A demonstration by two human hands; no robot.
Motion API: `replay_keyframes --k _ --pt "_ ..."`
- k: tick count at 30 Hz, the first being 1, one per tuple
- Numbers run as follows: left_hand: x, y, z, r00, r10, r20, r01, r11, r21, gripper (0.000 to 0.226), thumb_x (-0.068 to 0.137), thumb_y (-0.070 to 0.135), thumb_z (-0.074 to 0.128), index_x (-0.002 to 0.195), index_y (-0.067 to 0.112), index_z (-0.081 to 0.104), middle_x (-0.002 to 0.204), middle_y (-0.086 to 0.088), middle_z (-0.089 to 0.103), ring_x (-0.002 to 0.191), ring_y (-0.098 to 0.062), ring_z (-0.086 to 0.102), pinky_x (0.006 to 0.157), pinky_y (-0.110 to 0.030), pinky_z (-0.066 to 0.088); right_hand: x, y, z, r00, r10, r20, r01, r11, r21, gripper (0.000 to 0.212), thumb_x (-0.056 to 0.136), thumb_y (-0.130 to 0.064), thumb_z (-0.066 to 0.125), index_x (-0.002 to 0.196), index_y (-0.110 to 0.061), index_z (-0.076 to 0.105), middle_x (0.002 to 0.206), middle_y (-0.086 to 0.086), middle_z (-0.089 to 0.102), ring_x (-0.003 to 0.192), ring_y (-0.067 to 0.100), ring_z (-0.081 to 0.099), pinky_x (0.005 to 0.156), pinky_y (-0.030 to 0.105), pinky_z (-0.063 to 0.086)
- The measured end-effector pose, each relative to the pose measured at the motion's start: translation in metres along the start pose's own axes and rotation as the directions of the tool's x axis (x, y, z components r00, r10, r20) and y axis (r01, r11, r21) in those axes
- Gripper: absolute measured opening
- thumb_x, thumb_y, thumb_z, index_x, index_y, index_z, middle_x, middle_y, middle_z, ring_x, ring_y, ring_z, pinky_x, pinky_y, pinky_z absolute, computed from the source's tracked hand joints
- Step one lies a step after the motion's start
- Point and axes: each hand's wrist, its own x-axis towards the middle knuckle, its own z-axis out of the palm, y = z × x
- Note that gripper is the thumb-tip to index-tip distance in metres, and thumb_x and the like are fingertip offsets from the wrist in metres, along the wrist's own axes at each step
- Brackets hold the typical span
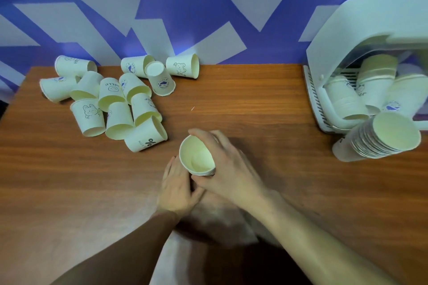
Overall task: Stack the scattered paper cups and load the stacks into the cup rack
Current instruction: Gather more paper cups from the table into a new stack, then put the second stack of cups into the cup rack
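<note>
An upright paper cup (196, 157) stands at the middle of the wooden table (254, 99), its mouth facing me. My right hand (228, 169) grips it from the right, fingers curled over the rim. My left hand (177, 188) wraps the cup's lower left side from below. Several loose paper cups (115, 99) lie scattered on their sides at the back left. A white cup rack (361, 34) stands at the right edge with stacks of cups (372, 85) inside. One tall stack (379, 139) lies tilted in front of the rack.
A blue and grey patterned wall (208, 7) rises right behind the table. The table's left edge (14, 99) lies close to the scattered pile. Bare wood stretches between the pile and the rack.
</note>
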Motion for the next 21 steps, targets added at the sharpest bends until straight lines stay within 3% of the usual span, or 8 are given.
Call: replay_keyframes --k 3,6,14,17,21 --pt "0.002 0.003 -0.004 0.998 0.022 -0.051 -0.024 0.999 -0.027 0.07 0.089 0.055 0.051 0.141 0.008 0.048 0.147 -0.009 0.05 0.14 -0.026 0.041 0.117 -0.051 0.031 -0.005 0.004 -0.017 0.996 0.028 -0.088 -0.024 0.999 0.046 0.085 0.073 -0.029 0.078 0.143 -0.045 0.032 0.13 -0.009 0.045 0.108 0.023 0.06 0.086 0.044 0.054" --pt "0.002 0.005 -0.003 0.996 0.042 -0.075 -0.039 0.998 0.041 0.069 0.091 0.058 0.051 0.138 0.008 0.051 0.155 -0.008 0.043 0.146 -0.023 0.037 0.12 -0.049 0.029 -0.016 0.012 -0.039 0.986 0.079 -0.148 -0.068 0.994 0.081 0.082 0.075 -0.031 0.08 0.144 -0.041 0.037 0.129 -0.012 0.047 0.111 0.015 0.057 0.091 0.04 0.052" --pt "0.003 0.005 -0.002 0.997 0.047 -0.064 -0.04 0.994 0.104 0.069 0.09 0.062 0.047 0.136 0.01 0.053 0.157 -0.006 0.04 0.146 -0.024 0.036 0.12 -0.048 0.028 -0.067 0.052 -0.092 0.932 0.245 -0.268 -0.212 0.966 0.145 0.09 0.069 -0.03 0.088 0.144 -0.036 0.039 0.133 -0.015 0.051 0.121 -0.003 0.048 0.1 0.013 0.037" --pt "0.002 0.009 -0.003 0.996 0.05 -0.067 -0.038 0.985 0.166 0.067 0.092 0.058 0.044 0.134 0.007 0.055 0.154 -0.011 0.044 0.144 -0.028 0.038 0.119 -0.047 0.029 -0.091 0.063 -0.11 0.883 0.307 -0.356 -0.256 0.949 0.183 0.088 0.065 -0.026 0.091 0.135 -0.037 0.038 0.125 -0.023 0.052 0.114 -0.015 0.047 0.09 0.0 0.032" --pt "-0.001 0.019 -0.006 0.998 0.055 -0.024 -0.046 0.962 0.269 0.062 0.094 0.052 0.035 0.131 0.007 0.057 0.149 -0.018 0.047 0.138 -0.038 0.043 0.111 -0.053 0.032 -0.129 0.072 -0.14 0.815 0.405 -0.414 -0.345 0.914 0.215 0.083 0.062 -0.025 0.091 0.123 -0.045 0.038 0.11 -0.03 0.055 0.102 -0.022 0.048 0.079 -0.002 0.034"
